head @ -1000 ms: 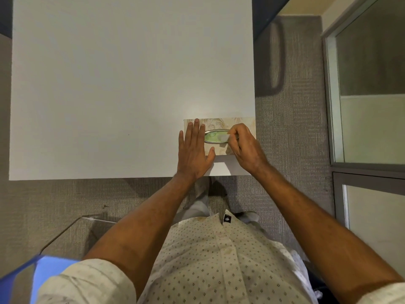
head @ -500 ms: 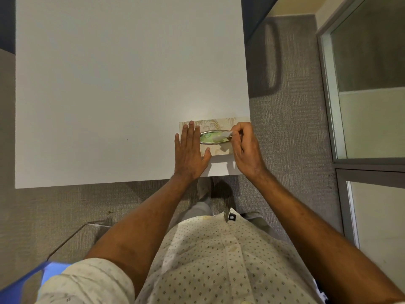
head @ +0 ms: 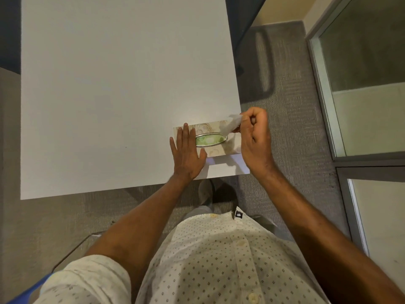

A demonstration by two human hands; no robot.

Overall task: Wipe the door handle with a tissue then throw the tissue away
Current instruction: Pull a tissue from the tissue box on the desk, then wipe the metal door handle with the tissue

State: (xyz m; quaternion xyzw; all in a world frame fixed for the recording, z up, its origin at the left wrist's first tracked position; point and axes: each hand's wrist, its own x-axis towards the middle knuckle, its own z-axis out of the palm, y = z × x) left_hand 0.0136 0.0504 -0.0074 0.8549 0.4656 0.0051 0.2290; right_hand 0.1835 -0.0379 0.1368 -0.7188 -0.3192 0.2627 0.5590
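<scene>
A patterned tissue box (head: pixel 213 128) with a green oval opening lies at the near right corner of the white table (head: pixel 109 95). My left hand (head: pixel 188 152) lies flat on the box's left end, fingers spread. My right hand (head: pixel 255 139) is raised above the box's right end and pinches a white tissue (head: pixel 231 123), which stretches from the opening up to my fingers. No door handle shows in this view.
Grey carpet (head: pixel 291 128) surrounds the table. A glass partition with a metal frame (head: pixel 324 95) stands to the right. A blue object (head: pixel 24 292) and a thin metal frame (head: pixel 72 253) sit at the lower left by my sleeve.
My right hand has risen from the box opening up and to the right, drawing a white tissue out. My left hand has stayed flat on the box.
</scene>
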